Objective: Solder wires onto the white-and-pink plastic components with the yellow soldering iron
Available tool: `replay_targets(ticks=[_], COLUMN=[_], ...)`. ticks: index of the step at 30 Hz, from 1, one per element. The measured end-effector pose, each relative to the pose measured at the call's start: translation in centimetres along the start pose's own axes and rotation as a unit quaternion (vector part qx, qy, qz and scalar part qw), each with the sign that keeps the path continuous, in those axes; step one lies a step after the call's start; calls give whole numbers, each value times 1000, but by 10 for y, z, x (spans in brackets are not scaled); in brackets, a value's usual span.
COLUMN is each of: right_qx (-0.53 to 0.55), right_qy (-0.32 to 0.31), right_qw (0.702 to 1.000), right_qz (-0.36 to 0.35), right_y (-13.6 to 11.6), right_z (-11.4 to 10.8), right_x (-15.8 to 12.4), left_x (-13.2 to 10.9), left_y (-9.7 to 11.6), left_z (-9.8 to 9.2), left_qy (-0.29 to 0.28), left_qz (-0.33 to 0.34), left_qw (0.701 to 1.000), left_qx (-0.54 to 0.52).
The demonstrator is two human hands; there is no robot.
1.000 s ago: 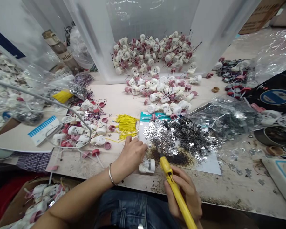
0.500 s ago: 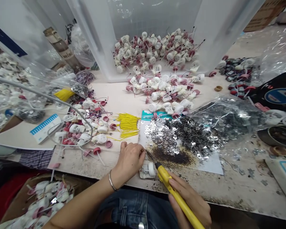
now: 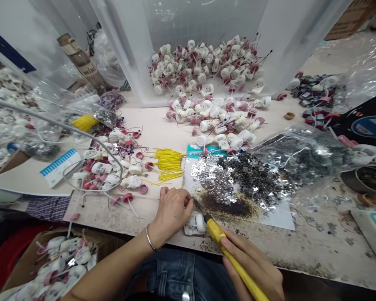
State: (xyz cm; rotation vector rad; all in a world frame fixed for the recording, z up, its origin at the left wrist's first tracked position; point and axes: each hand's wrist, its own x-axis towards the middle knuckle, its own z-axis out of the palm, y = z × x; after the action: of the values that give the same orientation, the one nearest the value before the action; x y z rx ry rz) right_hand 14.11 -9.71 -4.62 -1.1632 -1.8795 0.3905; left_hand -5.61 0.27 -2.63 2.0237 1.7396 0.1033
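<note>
Pale, dark-speckled tabletop (image 3: 152, 129) under a large translucent plastic bin (image 3: 131, 46) of small white-and-pink parts (image 3: 207, 62).
A heap of little silver and dark metal plates (image 3: 250, 175) lies on a white sheet (image 3: 285, 217); the right hand (image 3: 258, 265) grips a slim yellow-handled tool (image 3: 218, 235), its dark tip near the left hand (image 3: 172, 211), whose fingers are bunched, their hold impossible to tell; a white plastic housing (image 3: 196, 224) lies between the hands.
</note>
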Motion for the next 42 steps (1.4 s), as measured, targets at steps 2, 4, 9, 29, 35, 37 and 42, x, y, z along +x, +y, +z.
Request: replay_targets(ticks=[2,4,9,29,35,37,42], right_qx=[4,18,52,-19,-34,-27,-20], right_qy=[9,58,117,50,86,99,153], right_qw=[1000,998,992,999,996,995,988], right_qz=[3,2,5,-9,-13,-4,-2], right_y=[0,0,0,47,43,35,6], right_z=[-1,4,42,57,51,41,16], right_x=[2,3,5,37,46,39,4], left_x=[1,1,3,-3,10,10,8], left_y=[0,1,2,-35,-49,-43,-16], left_z=[-1,-2,-4,-21,-28,-28,-21], left_qy=[-3,-6,-11,60,52,56,-3], left_qz=[-3,-5,-12,11,6,23,104], left_qw=[1000,1000,1000,994,988,991,995], left_qx=[-4,-6,-7,89,146,116,-14])
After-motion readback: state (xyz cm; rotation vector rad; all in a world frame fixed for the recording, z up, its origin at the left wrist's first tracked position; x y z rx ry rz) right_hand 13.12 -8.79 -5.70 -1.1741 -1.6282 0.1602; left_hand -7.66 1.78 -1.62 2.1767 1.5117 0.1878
